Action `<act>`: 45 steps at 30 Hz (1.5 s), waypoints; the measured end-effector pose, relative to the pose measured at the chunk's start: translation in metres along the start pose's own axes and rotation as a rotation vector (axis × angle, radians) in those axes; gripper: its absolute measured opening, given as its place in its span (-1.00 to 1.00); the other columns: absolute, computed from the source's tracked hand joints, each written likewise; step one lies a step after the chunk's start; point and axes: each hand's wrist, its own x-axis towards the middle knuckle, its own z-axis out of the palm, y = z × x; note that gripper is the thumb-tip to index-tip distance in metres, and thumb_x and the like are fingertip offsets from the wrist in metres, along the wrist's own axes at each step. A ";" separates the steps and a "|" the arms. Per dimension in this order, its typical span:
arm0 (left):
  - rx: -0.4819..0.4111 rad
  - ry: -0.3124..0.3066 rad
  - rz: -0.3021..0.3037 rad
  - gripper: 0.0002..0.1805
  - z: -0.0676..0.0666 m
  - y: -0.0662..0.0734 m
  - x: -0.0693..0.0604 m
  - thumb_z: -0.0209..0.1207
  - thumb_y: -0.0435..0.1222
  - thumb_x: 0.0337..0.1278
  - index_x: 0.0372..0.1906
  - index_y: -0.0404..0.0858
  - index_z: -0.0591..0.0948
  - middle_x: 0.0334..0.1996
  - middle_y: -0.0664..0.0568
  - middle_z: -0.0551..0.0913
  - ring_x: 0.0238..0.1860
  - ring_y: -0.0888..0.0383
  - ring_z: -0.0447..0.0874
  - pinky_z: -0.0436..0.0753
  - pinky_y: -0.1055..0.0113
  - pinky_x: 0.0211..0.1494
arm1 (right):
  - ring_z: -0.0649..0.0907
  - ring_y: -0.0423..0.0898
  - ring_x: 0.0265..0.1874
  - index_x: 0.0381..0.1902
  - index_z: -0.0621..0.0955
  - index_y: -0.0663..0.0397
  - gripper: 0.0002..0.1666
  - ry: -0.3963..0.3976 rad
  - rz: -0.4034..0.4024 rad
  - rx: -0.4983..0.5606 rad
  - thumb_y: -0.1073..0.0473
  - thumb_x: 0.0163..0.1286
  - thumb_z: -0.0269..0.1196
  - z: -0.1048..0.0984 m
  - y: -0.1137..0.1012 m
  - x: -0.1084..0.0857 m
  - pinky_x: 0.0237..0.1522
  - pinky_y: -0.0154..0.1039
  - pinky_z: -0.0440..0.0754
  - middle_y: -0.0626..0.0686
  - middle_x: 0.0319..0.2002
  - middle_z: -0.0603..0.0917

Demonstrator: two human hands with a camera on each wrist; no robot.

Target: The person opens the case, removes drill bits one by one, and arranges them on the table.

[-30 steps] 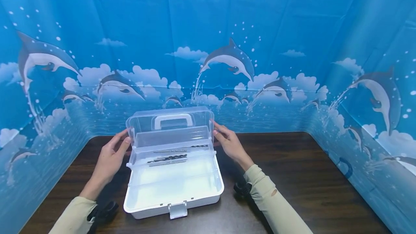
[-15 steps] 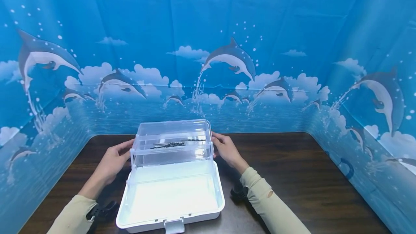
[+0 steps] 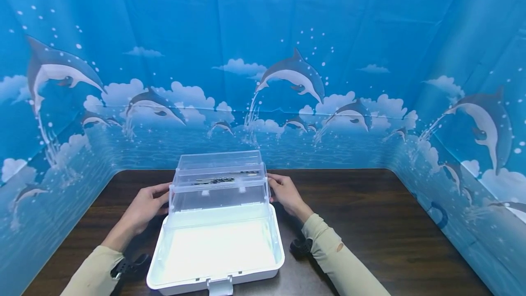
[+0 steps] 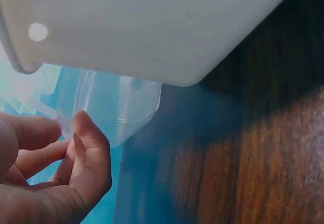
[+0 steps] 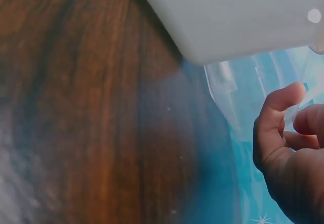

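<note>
A white box (image 3: 218, 275) stands with its clear lid (image 3: 219, 160) tipped back behind it, and clear trays (image 3: 219, 195) are raised over its rear part. Several dark drill bits (image 3: 213, 180) lie in an upper tray. My left hand (image 3: 141, 209) is at the lid's left side; in the left wrist view its thumb and curled fingers (image 4: 91, 138) pinch the clear edge. On the opposite side, my right hand (image 3: 287, 195) does the same, thumb and finger (image 5: 283, 100) at the clear plastic (image 5: 243, 92). The lid's far side is hidden.
A dark wooden table (image 3: 361, 232) carries the box. Blue curtains (image 3: 353, 22) printed with dolphins and clouds stand behind the table and at both sides. The box's front latch (image 3: 220, 286) hangs down near the bottom of the head view.
The lid has swung back and down behind the box, and the trays have risen and moved backward. Both hands have moved slightly lower with the lid. The box has shifted a little toward me.
</note>
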 end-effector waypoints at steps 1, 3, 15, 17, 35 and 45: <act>-0.003 -0.002 -0.001 -0.42 0.000 -0.001 0.000 0.00 -0.25 0.62 0.49 -0.54 0.25 0.40 -0.50 0.27 0.24 -0.31 0.51 0.72 0.09 -0.03 | 0.62 -0.11 -0.54 0.35 0.53 0.30 -0.55 0.006 0.004 -0.003 0.21 0.65 0.02 0.000 0.001 0.000 -0.50 -0.26 0.68 0.19 -0.05 0.68; -0.012 -0.007 -0.010 -0.42 0.000 -0.002 0.000 0.00 -0.25 0.62 0.49 -0.53 0.26 0.41 -0.49 0.27 0.25 -0.30 0.50 0.71 0.09 -0.01 | 0.64 -0.10 -0.51 0.33 0.54 0.31 -0.56 0.017 0.014 -0.011 0.21 0.64 0.02 0.001 0.001 -0.001 -0.49 -0.26 0.68 0.19 -0.06 0.68; -0.053 0.002 -0.050 -0.22 -0.001 -0.004 0.004 -0.13 0.10 0.61 0.60 -0.36 0.10 0.46 -0.43 0.19 0.39 -0.36 0.30 0.62 -0.07 0.14 | 0.68 0.01 -0.38 0.23 0.61 0.27 -0.59 0.099 0.032 -0.089 0.17 0.60 0.08 -0.003 -0.005 -0.001 -0.40 -0.15 0.74 0.16 -0.24 0.68; -0.076 -0.006 -0.016 -0.14 -0.001 -0.001 0.004 -0.21 0.21 0.57 0.65 -0.26 -0.04 0.51 -0.42 0.08 0.44 -0.40 0.17 0.52 -0.21 0.21 | 0.69 0.07 -0.36 0.22 0.62 0.25 -0.60 0.127 -0.009 -0.149 0.15 0.59 0.10 -0.004 -0.011 -0.002 -0.37 -0.10 0.73 0.19 -0.24 0.68; -0.055 -0.124 0.218 -0.26 0.013 0.004 0.001 -0.20 0.00 0.66 0.66 0.18 -0.30 0.63 -0.13 -0.38 0.51 -0.50 -0.25 0.11 -0.68 0.12 | 0.52 0.04 0.13 0.03 0.76 0.03 -0.69 0.091 -0.394 -0.529 0.00 0.55 0.22 0.005 -0.076 -0.019 0.04 0.05 0.60 0.08 0.17 0.49; -0.059 -0.126 0.212 -0.28 0.015 0.002 0.000 -0.19 -0.01 0.66 0.65 0.24 -0.27 0.64 -0.11 -0.36 0.51 -0.50 -0.22 0.16 -0.65 0.14 | 0.47 0.18 0.19 -0.05 0.78 0.01 -0.78 0.018 -0.229 -0.620 0.09 0.50 0.27 0.021 -0.083 -0.012 0.02 0.13 0.58 0.20 0.29 0.40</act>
